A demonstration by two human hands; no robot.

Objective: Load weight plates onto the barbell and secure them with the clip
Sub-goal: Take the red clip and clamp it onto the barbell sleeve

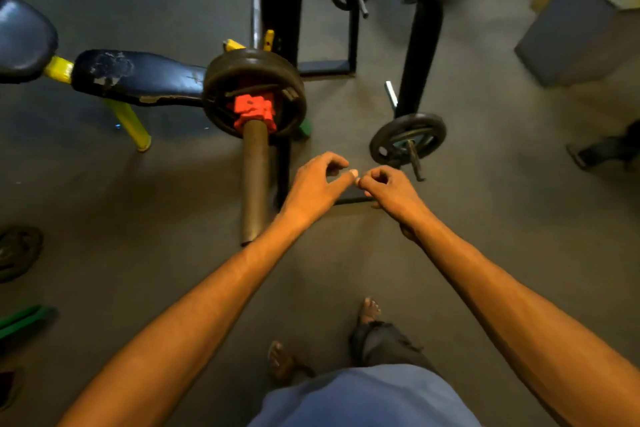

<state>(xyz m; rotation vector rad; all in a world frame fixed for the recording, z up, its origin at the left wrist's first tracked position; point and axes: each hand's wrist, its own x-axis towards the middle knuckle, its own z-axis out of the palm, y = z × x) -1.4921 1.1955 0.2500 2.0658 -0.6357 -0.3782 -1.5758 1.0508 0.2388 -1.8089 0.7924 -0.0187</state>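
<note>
Reading left to right: worn black bench pad [138, 76] sits at the far left. Beside it, weight plates [221, 87] are stacked on the barbell [255, 180], with the red clip [254, 111] seated against the outer plate. The bare sleeve end points toward you. Your left hand [311, 184] hangs in the air just right of the sleeve, touching nothing on the bar. Its fingers are loosely arched, its thumb is out and it holds nothing. Your right hand [391, 191] meets that thumb tip, with fingers curled in and nothing visible in them. Near it to the right, a spare plate [408, 137] hangs on the black rack [419, 55].
</note>
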